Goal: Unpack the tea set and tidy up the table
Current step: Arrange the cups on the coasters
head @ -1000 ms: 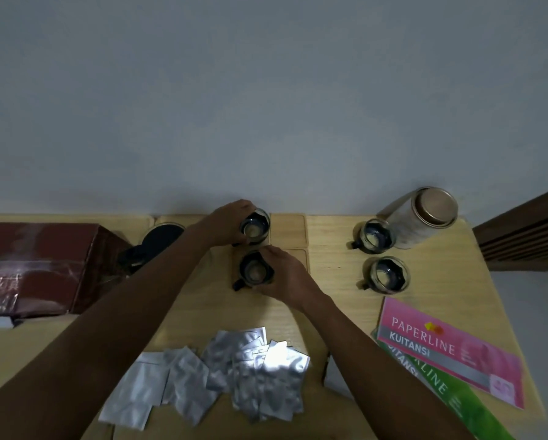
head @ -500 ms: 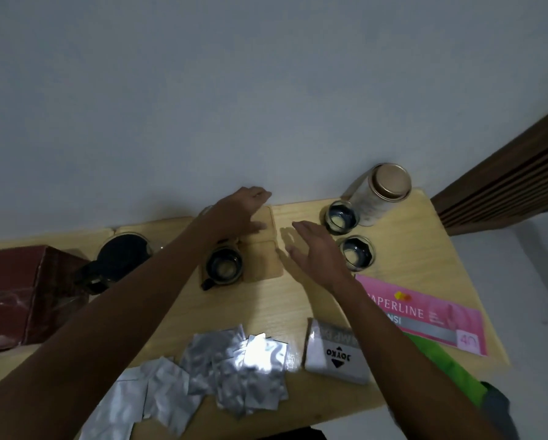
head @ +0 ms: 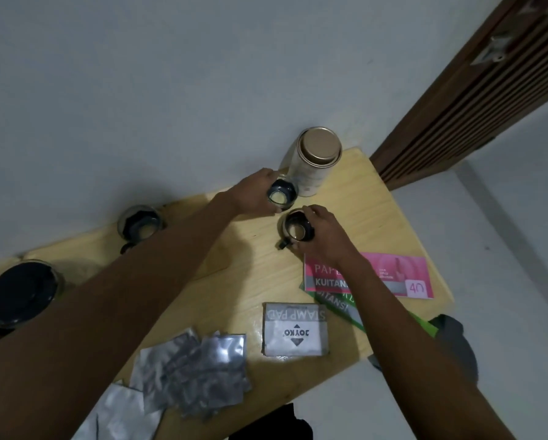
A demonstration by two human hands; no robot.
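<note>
On your wooden table [head: 377,198], a pink receipt book [head: 393,274] printed "KUITANSI" lies near the right edge, stacked over a green receipt book [head: 339,304] whose corner pokes out below it. Just toward you from those sits a grey stamp pad box [head: 293,328] marked "JOYKO", its lettering upside down from where you stand. To its left, a loose heap of silver foil sachets [head: 196,373] spreads along the near edge, some overlapping. Behind the table you face a plain pale wall [head: 171,90], and a dark slatted wooden door [head: 476,100] stands at the right.
</note>
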